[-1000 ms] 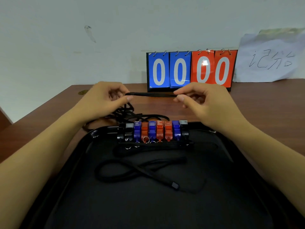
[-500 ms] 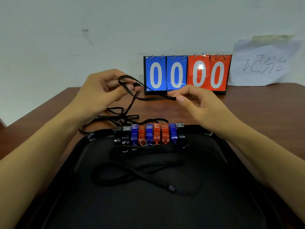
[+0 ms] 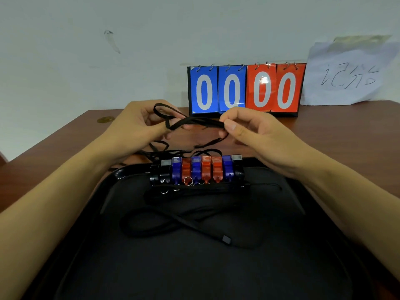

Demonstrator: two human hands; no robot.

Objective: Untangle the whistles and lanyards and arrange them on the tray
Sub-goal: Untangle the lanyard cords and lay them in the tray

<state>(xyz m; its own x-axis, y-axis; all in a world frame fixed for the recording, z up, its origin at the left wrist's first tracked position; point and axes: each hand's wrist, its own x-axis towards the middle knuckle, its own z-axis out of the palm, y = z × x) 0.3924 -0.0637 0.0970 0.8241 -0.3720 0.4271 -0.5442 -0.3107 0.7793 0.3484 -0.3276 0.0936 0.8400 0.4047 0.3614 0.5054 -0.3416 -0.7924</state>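
A black tray (image 3: pixel 216 273) fills the near half of the view. Along its far edge stands a row of several black, blue and red whistles (image 3: pixel 197 172), side by side. A loose black lanyard (image 3: pixel 173 221) lies looped on the tray in front of them. Above the table behind the tray, my left hand (image 3: pixel 134 128) and my right hand (image 3: pixel 255 135) both pinch a folded black lanyard (image 3: pixel 194 123) stretched between them. More black cord (image 3: pixel 160 151) lies tangled on the table under my hands.
A flip scoreboard (image 3: pixel 244 90) showing 00 in blue and 00 in red stands at the table's far edge against the wall. A sheet of paper with handwriting (image 3: pixel 346 76) leans beside it on the right. The brown table (image 3: pixel 337 135) extends to both sides.
The lanyard was held taut and straight a second ago. Now it is folded into loops between my hands, and my hands have come closer together.
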